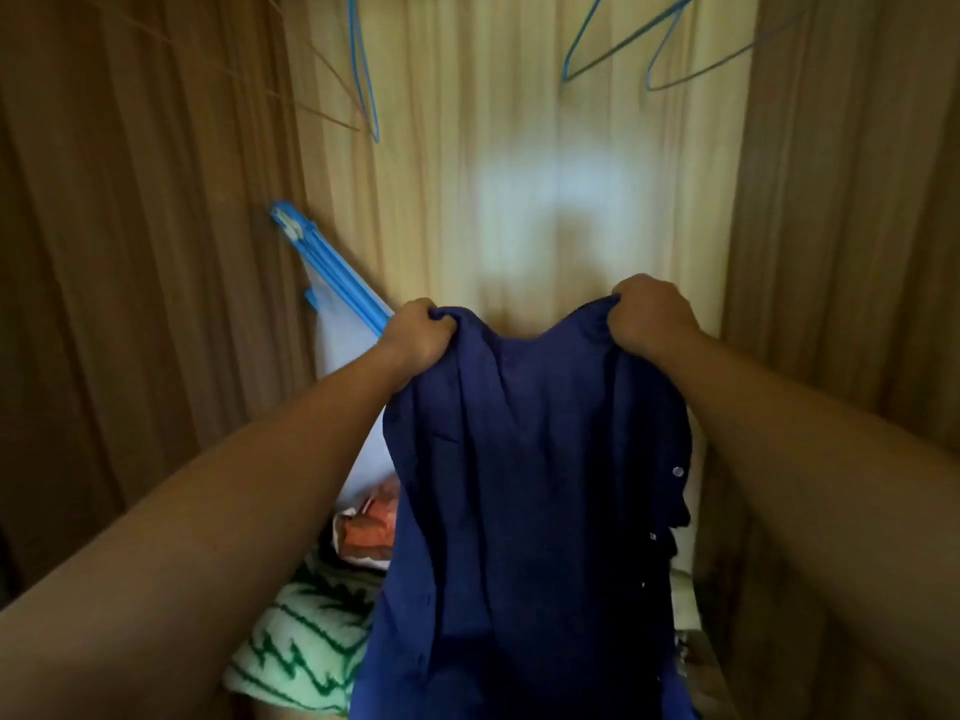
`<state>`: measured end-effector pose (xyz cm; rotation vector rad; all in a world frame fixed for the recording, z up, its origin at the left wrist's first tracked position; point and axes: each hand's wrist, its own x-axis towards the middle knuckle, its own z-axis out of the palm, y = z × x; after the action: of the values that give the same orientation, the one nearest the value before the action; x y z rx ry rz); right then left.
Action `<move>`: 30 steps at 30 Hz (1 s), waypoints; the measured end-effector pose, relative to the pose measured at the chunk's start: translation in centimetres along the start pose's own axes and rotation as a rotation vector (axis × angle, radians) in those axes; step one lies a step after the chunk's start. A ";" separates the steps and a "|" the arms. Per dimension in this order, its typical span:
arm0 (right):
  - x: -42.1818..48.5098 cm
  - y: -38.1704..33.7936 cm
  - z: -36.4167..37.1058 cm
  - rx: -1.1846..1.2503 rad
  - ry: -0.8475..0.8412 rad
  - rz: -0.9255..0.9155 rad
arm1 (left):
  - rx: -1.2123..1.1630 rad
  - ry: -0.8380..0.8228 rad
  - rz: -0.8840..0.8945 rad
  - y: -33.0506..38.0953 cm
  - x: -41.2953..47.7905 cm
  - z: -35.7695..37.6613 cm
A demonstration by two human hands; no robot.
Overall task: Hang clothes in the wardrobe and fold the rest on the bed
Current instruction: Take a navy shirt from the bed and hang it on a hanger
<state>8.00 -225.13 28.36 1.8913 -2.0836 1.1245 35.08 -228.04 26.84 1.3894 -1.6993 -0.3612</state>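
Navy cloth: one shirt (530, 485), held up inside the wardrobe (130, 226), gathered at its top edge in both hands and hanging straight down between the forearms. The left hand (415, 337) has its fingers curled tight round a bunch of cloth at the top left corner. The right hand (652, 317) is clenched likewise on the top right corner and sits slightly higher than the left. A row of small pale studs (678, 471) runs down the shirt's edge below the right hand.

Container: wardrobe, with brown wood-grain side walls to either side of the hands and a paler back panel (493, 200) beyond them.
- Upper part: thin blue wire hangers (366, 85), one above the left hand and two more above the right hand.
- Left of the left hand: a flat blue plastic hanger (332, 272) leans slantwise in the back corner. Pale white cloth (343, 345) lies below it, partly hidden by the left wrist and the shirt.
- Bottom, below the left forearm: a bundled striped cloth (306, 641), white with green zigzags.
- Just beyond the striped cloth: an orange item (371, 532), kind not discernible, its right part behind the shirt.
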 end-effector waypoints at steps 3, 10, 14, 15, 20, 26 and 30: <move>-3.4 3.0 5.0 0.006 -0.155 0.027 | 0.124 -0.091 -0.019 -4.6 -2.6 3.3; -12.6 8.6 17.8 0.030 -0.524 0.091 | 0.503 -0.385 -0.079 -15.9 -9.6 9.5; -15.7 9.6 22.2 0.087 -0.636 0.104 | 0.454 -0.563 -0.187 -19.1 -12.0 11.9; -16.2 9.4 22.8 0.119 -0.647 0.104 | 0.463 -0.578 -0.206 -19.7 -12.3 12.1; -16.2 8.8 22.8 0.239 -0.771 0.038 | 0.522 -0.590 -0.175 -18.8 -12.5 10.6; -11.4 5.2 15.7 0.012 -0.764 -0.014 | 0.487 -0.523 -0.112 -12.9 -9.5 6.0; -7.2 1.9 9.2 -0.122 -0.722 -0.075 | 0.546 -0.459 -0.063 -7.7 -6.4 3.0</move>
<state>11.41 -224.70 17.07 2.5372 -2.2784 0.2861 37.55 -225.78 16.95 1.8592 -2.2459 -0.2732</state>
